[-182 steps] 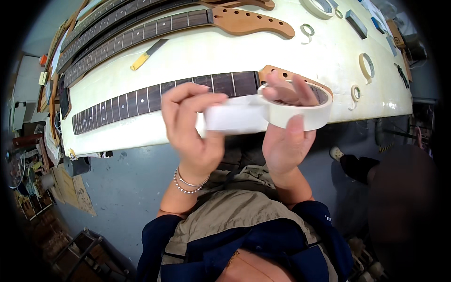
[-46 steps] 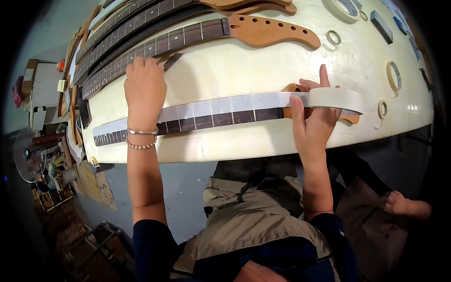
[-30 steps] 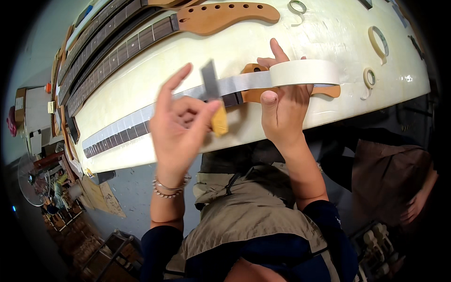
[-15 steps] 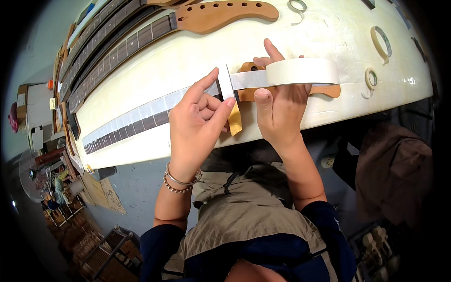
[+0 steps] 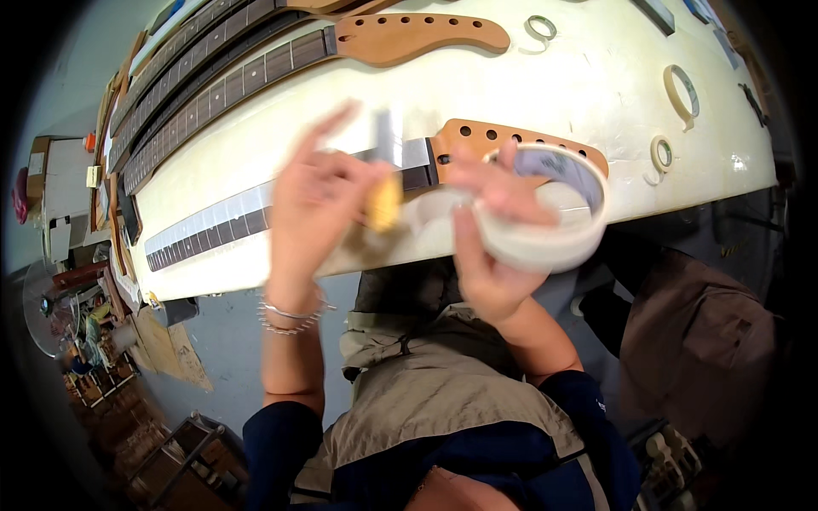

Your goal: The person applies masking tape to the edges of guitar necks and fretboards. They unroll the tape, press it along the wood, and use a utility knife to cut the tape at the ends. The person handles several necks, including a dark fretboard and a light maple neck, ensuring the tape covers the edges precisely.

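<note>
My left hand (image 5: 315, 200), blurred by motion, pinches a small blade with a yellow handle (image 5: 385, 203), its grey blade pointing away from me. It hovers over a guitar neck (image 5: 243, 227) lying on the table. White tape (image 5: 226, 211) covers the far side of the dark fretboard along its length. My right hand (image 5: 498, 255) grips a wide roll of white masking tape (image 5: 588, 234), fingers through its ring. A blurred loose tape end (image 5: 436, 209) trails from the roll toward the left hand. Beyond the roll shows the neck's brown headstock (image 5: 503, 136).
More guitar necks (image 5: 230, 88) lie side by side at the far left, one with a brown headstock (image 5: 409, 38). Small tape rolls (image 5: 662, 153) rest on the white table (image 5: 588, 85) to the right. Brown cloth (image 5: 699, 332) hangs below the right edge.
The tape strip has come away from the neck's headstock end. The right hand has drawn the roll nearer and tipped it, showing its ring. The left hand has moved left with the blade.
</note>
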Motion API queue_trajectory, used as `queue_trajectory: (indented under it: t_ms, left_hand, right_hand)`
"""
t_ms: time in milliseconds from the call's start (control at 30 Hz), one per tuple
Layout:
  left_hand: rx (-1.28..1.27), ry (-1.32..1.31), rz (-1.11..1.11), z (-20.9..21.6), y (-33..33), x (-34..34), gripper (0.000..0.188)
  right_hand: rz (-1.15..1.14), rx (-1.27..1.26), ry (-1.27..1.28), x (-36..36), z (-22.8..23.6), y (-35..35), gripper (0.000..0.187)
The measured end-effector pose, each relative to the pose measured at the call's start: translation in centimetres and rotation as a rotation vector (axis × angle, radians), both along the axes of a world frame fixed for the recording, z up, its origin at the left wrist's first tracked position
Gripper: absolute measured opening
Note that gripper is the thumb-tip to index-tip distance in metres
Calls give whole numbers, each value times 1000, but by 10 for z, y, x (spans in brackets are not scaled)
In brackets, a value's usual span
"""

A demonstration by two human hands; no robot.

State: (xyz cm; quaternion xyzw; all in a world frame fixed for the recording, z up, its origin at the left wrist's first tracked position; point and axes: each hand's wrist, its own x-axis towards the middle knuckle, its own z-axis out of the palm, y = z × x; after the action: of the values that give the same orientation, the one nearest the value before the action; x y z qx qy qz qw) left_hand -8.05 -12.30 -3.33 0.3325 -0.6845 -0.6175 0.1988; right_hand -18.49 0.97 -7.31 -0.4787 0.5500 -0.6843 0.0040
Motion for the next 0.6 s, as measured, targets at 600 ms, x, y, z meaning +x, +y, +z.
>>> queue_trajectory:
  t_ms: [600]
  left_hand:
    - [218, 432, 221, -22, 15, 89, 14]
  right_hand:
    - [704, -534, -1599, -6, 10, 33, 58]
